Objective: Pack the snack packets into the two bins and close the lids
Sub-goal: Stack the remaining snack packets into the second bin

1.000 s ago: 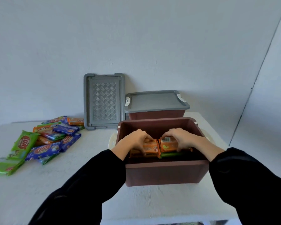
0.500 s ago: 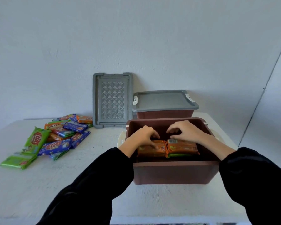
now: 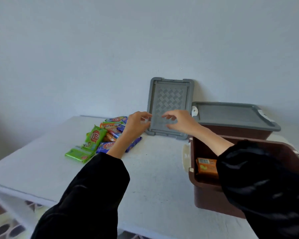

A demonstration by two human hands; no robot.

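An open brown bin (image 3: 207,185) stands at the right with an orange packet (image 3: 206,167) inside; my right sleeve hides the rest of its contents. Behind it a second brown bin (image 3: 238,133) wears a grey lid (image 3: 231,114). A loose grey lid (image 3: 170,100) leans upright against the wall. Both my hands hover in front of that lid, fingers loosely curled, holding nothing: my left hand (image 3: 136,124) near its left edge, my right hand (image 3: 179,121) before its lower middle. A heap of green, blue and orange snack packets (image 3: 100,140) lies on the table to the left.
The white table (image 3: 154,178) ends at a front edge near the bottom and a left edge beyond the packets. A white wall stands close behind. A white latch flap (image 3: 186,156) sticks out from the open bin's left side.
Both hands have left the open bin and the orange packets and moved left and back toward the leaning lid. The view has swung left.
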